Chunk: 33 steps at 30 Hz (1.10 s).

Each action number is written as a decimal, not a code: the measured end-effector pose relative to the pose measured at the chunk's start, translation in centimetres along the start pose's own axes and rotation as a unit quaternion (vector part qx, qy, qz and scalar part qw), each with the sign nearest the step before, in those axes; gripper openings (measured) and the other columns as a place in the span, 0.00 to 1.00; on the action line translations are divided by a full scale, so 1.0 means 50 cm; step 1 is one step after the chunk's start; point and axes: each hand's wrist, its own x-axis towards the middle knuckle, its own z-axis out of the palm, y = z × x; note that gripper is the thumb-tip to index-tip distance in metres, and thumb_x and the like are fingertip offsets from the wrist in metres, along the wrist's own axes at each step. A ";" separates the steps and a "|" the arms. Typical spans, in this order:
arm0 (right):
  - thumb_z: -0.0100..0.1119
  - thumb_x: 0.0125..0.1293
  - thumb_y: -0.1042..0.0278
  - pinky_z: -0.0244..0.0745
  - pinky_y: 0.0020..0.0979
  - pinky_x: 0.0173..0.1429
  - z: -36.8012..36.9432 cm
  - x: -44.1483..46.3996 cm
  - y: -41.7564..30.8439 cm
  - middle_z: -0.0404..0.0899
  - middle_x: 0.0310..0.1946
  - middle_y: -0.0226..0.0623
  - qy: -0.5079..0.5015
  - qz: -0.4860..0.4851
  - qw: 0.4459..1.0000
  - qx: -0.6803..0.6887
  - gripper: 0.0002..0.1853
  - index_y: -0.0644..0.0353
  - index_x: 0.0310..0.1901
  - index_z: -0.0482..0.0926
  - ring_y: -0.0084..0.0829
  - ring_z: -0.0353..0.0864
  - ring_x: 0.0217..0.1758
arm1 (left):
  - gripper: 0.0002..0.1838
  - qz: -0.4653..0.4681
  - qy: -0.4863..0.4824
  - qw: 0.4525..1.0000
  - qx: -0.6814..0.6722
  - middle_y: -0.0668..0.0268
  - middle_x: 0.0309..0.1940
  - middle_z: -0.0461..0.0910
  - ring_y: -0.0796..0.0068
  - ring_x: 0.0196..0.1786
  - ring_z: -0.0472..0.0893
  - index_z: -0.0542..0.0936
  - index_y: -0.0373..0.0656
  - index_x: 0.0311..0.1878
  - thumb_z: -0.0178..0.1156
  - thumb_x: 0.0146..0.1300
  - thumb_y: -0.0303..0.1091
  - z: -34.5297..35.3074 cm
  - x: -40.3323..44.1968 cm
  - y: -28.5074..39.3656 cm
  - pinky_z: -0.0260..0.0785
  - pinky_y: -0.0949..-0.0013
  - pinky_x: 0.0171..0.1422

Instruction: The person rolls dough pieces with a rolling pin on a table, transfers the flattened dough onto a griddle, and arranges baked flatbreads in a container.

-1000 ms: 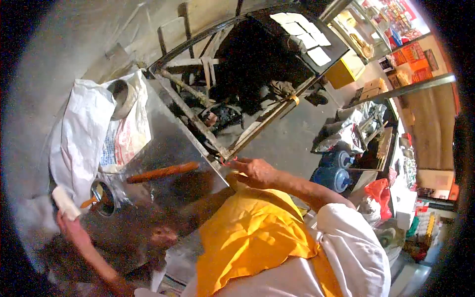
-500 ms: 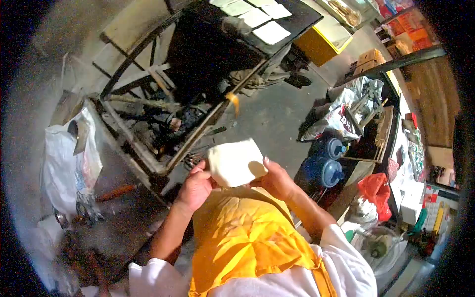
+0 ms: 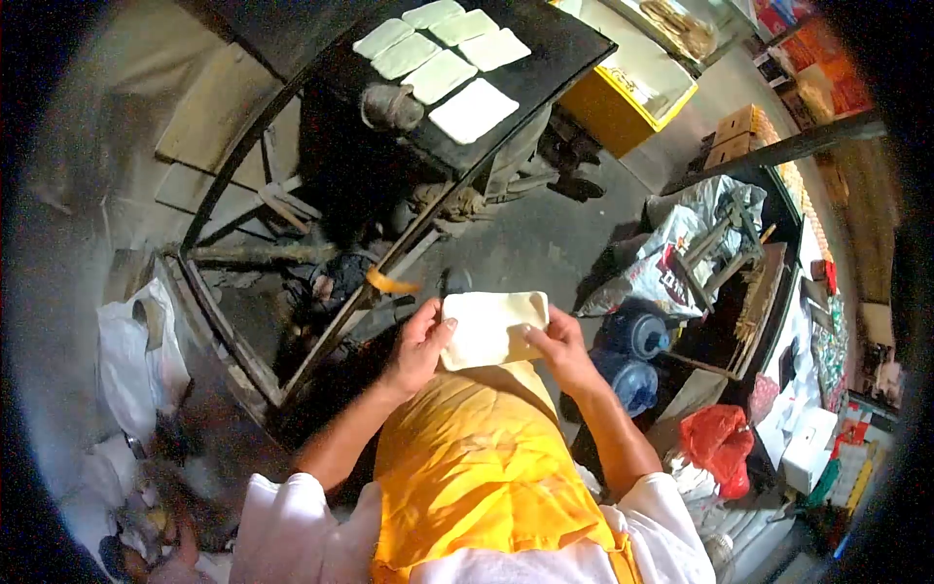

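A pale, flat rectangular slab [image 3: 491,326], looking like dough, is held level in front of the yellow apron. My left hand [image 3: 420,346] grips its left edge, thumb on top. On the opposite edge my right hand [image 3: 562,347] holds it, thumb pressed on the upper face. Several similar pale slabs [image 3: 474,111] lie in rows on a black flat surface [image 3: 574,49] ahead. Beside them sits a dark round pot or cup [image 3: 391,107].
A dark metal frame [image 3: 336,326] spans the left front. Right of the black surface stands a yellow box [image 3: 608,112]. Blue water bottles [image 3: 632,336], a red bag [image 3: 718,443] and silvery sacks [image 3: 662,263] lie right. Another person's arm [image 3: 183,535] shows at lower left.
The view has turned toward the black surface. A second ago my hands were apart; the slab is now held between both, and since half a second ago it has shifted slightly right.
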 end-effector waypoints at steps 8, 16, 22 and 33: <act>0.61 0.76 0.72 0.81 0.31 0.53 -0.109 0.278 -0.209 0.88 0.45 0.31 -0.026 0.023 0.999 -0.023 0.14 0.63 0.59 0.82 0.23 0.84 0.45 | 0.07 0.026 0.041 0.998 -0.036 0.74 0.46 0.77 0.85 0.49 0.74 0.75 0.42 0.55 0.55 0.80 0.33 0.012 0.277 0.093 0.69 0.74 0.57; 0.61 0.76 0.66 0.80 0.29 0.55 -0.312 0.740 -0.449 0.87 0.49 0.39 -0.026 0.066 0.994 -0.087 0.18 0.67 0.62 0.79 0.30 0.86 0.49 | 0.26 -0.025 0.062 0.996 0.050 0.61 0.58 0.79 0.68 0.56 0.79 0.69 0.46 0.75 0.60 0.77 0.36 -0.001 0.705 0.246 0.76 0.58 0.62; 0.61 0.78 0.63 0.79 0.34 0.61 -0.437 0.823 -0.339 0.85 0.55 0.46 0.107 -0.142 0.877 -0.446 0.22 0.70 0.65 0.76 0.33 0.84 0.58 | 0.27 0.127 0.155 0.925 0.324 0.52 0.68 0.75 0.57 0.71 0.74 0.67 0.43 0.77 0.56 0.78 0.36 -0.135 0.823 0.279 0.67 0.55 0.75; 0.62 0.72 0.70 0.83 0.46 0.50 -0.489 0.697 -0.356 0.85 0.43 0.54 -0.145 -0.162 0.838 -0.500 0.14 0.66 0.55 0.83 0.55 0.86 0.45 | 0.35 0.159 0.278 0.672 0.667 0.56 0.80 0.60 0.47 0.81 0.59 0.65 0.50 0.80 0.56 0.76 0.55 -0.167 1.165 0.357 0.50 0.36 0.81</act>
